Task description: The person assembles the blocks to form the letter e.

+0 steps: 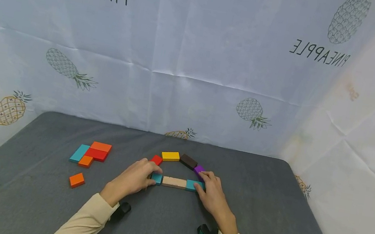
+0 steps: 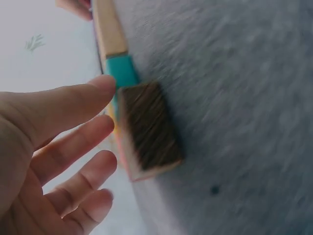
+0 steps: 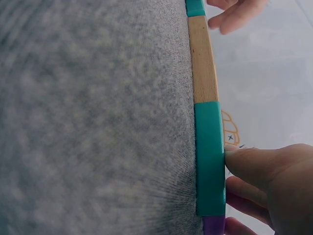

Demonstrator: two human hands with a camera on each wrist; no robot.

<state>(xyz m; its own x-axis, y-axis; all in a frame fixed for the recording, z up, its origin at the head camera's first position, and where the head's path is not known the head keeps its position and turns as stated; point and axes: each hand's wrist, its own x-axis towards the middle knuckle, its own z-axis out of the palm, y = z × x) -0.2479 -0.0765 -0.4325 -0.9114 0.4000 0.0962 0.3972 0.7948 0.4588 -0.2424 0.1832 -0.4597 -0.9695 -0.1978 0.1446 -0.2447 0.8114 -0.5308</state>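
Note:
A row of blocks lies in front of me: a teal block (image 1: 156,178) at left, a natural wood block (image 1: 174,182) in the middle and another teal block (image 1: 195,186) at right. Behind it, red (image 1: 156,160), yellow (image 1: 170,156), dark brown (image 1: 188,161) and purple (image 1: 199,170) blocks form an arch. My left hand (image 1: 137,174) is at the row's left end, fingers loosely extended; its thumb reaches a brown-faced block (image 2: 150,126) in the left wrist view. My right hand (image 1: 213,194) rests its thumb at the right teal block, fingertips by the purple one.
On the left of the grey table (image 1: 265,229) lie a teal block (image 1: 79,153), a long orange block (image 1: 101,147), a red block (image 1: 96,154) and a small orange block (image 1: 85,161), side by side. Another orange block (image 1: 76,180) sits nearer me. A pineapple-print cloth (image 1: 198,52) hangs behind.

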